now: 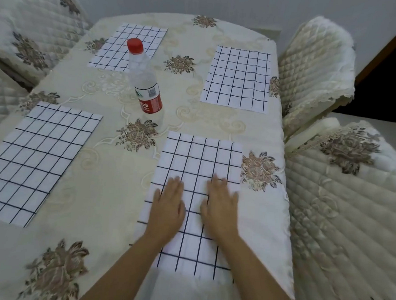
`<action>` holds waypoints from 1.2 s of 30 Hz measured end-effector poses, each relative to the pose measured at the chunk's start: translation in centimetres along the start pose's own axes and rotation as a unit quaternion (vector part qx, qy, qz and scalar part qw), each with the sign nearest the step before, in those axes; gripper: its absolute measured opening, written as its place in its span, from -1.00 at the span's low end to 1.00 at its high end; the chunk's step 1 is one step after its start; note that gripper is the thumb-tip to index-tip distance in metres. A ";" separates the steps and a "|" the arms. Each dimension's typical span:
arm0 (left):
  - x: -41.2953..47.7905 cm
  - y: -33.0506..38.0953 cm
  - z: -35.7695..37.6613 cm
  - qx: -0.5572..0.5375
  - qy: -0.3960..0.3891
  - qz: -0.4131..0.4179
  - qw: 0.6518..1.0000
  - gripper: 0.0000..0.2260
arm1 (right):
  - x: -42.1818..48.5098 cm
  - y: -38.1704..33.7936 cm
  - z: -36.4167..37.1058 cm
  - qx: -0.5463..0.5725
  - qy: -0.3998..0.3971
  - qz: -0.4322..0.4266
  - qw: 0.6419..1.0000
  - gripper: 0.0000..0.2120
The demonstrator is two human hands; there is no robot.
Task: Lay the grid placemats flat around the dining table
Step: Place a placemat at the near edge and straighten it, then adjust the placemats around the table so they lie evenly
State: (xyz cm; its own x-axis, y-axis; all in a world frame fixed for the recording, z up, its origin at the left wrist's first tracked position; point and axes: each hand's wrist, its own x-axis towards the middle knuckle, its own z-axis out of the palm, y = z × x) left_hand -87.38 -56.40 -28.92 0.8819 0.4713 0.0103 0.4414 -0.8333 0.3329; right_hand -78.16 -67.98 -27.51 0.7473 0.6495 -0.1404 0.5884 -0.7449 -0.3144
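Four grid placemats [201, 163] flat, floral tablecloth [111, 202], quilted chairs [340, 214], bottle [145, 78]

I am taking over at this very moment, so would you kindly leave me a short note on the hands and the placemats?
Hands: left hand and right hand are both flat, fingers straight, pressing on the near-right placemat.
Other mats: near-left placemat, far-left placemat and far-right placemat lie flat on the table, untouched. A water bottle stands between them.
Done: four mats laid out.
Left: probably only smoothing the near-right one, then lifting the hands off.
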 end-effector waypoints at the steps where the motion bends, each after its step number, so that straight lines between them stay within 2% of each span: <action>1: -1.2 -0.1 0.1 0.033 -0.029 0.009 0.999 -0.53 | -1.7 -0.6 0.8 -0.006 -0.021 -0.010 1.000 -0.49; 8: -5.2 -5.4 -1.6 0.086 -0.055 -0.050 0.994 -0.52 | -5.0 5.2 0.4 -0.035 -0.015 0.044 0.998 -0.38; 10: -6.5 -6.1 -2.3 0.046 -0.048 -0.053 0.996 -0.45 | -5.8 5.7 -0.1 -0.019 -0.009 0.068 0.997 -0.40; 12: -7.2 -6.1 -3.0 -0.061 -0.036 -0.089 0.993 -0.41 | -6.3 4.4 -0.9 0.049 0.008 0.120 0.992 -0.51; 15: -8.1 -5.7 -5.1 -0.252 0.020 -0.168 0.953 -0.59 | -7.1 -0.3 -1.7 0.188 0.111 0.152 0.964 -0.64; 17: -9.3 -6.5 -6.7 -0.299 0.028 -0.193 0.934 -0.68 | -8.6 -4.5 -1.6 0.250 0.120 0.143 0.950 -0.70; 23: -14.2 -13.2 -10.6 -0.281 0.003 -0.165 0.946 -0.73 | -12.4 -16.0 1.5 0.339 0.044 0.128 0.931 -0.71; 29: -18.2 -20.7 -14.6 -0.250 -0.019 -0.140 0.958 -0.73 | -14.0 -25.3 3.9 0.361 0.024 0.120 0.924 -0.72; 36: -16.9 -23.2 -16.1 -0.242 -0.032 -0.122 0.962 -0.73 | -12.5 -30.0 4.5 0.363 0.008 0.129 0.923 -0.70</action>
State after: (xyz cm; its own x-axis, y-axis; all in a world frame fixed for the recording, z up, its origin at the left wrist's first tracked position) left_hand -115.14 -40.41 -21.66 0.7778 0.6032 -0.1769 0.5207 -0.4607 0.7188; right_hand -106.55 -53.06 -20.58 0.8411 0.4580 -0.2876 0.0314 -0.5723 -0.8195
